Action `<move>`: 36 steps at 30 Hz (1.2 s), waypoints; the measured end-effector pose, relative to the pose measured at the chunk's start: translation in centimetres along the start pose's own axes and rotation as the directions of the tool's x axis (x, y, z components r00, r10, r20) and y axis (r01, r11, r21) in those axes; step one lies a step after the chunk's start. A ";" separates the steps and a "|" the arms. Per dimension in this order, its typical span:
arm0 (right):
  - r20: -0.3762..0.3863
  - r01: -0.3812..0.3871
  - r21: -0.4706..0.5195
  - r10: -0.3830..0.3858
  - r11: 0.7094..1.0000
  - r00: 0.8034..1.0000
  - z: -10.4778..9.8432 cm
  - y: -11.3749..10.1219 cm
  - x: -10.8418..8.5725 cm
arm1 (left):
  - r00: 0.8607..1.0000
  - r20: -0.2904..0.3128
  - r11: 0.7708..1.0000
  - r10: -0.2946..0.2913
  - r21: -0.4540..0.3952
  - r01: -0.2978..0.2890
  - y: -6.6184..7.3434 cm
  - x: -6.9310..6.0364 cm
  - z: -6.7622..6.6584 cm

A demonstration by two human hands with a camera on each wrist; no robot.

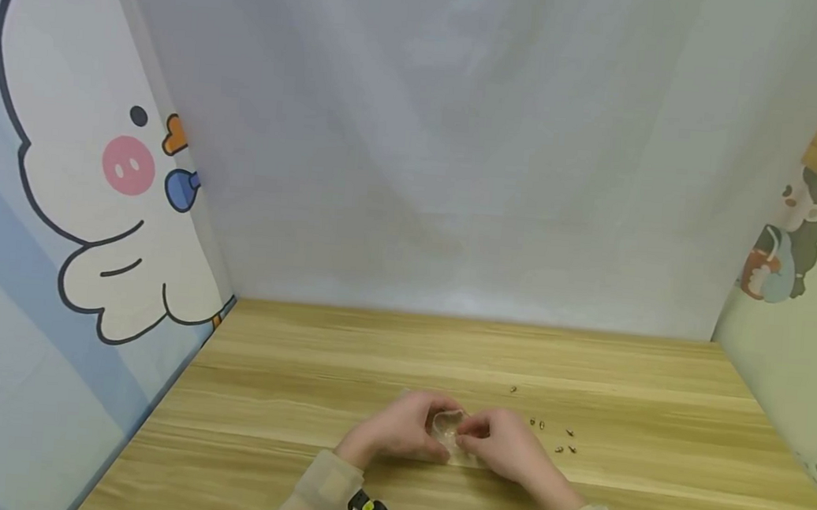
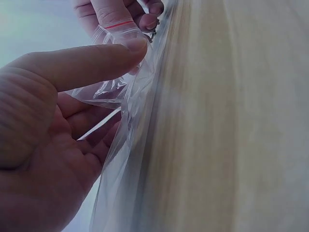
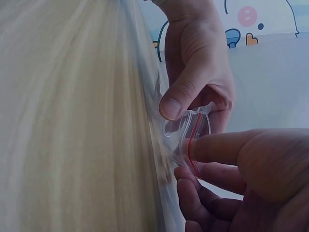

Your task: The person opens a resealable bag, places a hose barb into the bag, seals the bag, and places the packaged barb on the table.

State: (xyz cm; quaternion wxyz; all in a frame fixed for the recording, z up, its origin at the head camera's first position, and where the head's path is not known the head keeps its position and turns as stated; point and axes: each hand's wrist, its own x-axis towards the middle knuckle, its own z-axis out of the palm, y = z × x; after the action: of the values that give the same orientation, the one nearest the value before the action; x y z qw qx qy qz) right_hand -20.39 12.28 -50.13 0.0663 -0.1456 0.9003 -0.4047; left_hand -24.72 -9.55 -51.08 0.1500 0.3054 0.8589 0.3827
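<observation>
From where I stand, the bird (image 1: 67,144) on the side wall is well to the left of the bag. Nearer to it, just left of the bag, is the left hand (image 1: 403,428), part-curled, thumb on the near side and fingers behind, holding the film. The bag (image 1: 448,422), small and clear, sits low on the table (image 1: 302,358) with its mouth spread. At its right edge the right hand (image 1: 502,442) is nearly closed, pinching the lip by the red line (image 3: 193,140). Right of the bag, six small metal bits (image 1: 542,425) lie scattered.

I'd worry about the thin film: if either grip slackens, the mouth could fold shut, and a hard tug could split it. The right forearm sits close to the bits; a careless sweep might send them rolling.

The bag's far side is behind the fingers, and I can't tell whether anything is inside. A dark speck by the right fingertips is too small to name. Both sleeves are cut off.
</observation>
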 end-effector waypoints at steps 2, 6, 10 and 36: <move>-0.002 -0.007 0.002 0.007 1.000 1.000 0.0 0.0 0.0 | 1.000 -0.002 1.000 -0.004 -0.004 0.004 0.0 0.0 0.1; -0.009 -0.018 0.006 0.018 1.000 1.000 0.0 -0.1 -0.1 | 1.000 -0.005 0.998 0.006 -0.067 -0.007 -0.1 -0.1 0.2; -0.014 -0.017 0.005 0.017 1.000 1.000 -0.1 -0.2 0.0 | 1.000 -0.010 0.994 0.023 -0.107 -0.024 0.0 -0.1 0.1; 0.005 -0.002 0.007 0.002 1.000 1.000 -0.4 -0.2 -0.1 | 1.000 -0.003 0.993 0.006 -0.122 -0.007 0.0 -0.1 0.2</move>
State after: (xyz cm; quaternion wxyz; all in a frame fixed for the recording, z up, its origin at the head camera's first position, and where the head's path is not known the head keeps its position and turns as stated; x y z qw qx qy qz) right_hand -20.33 12.48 -49.66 0.0694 -0.1457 0.8989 -0.4073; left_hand -24.58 -9.48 -51.26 0.1661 0.2981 0.8332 0.4352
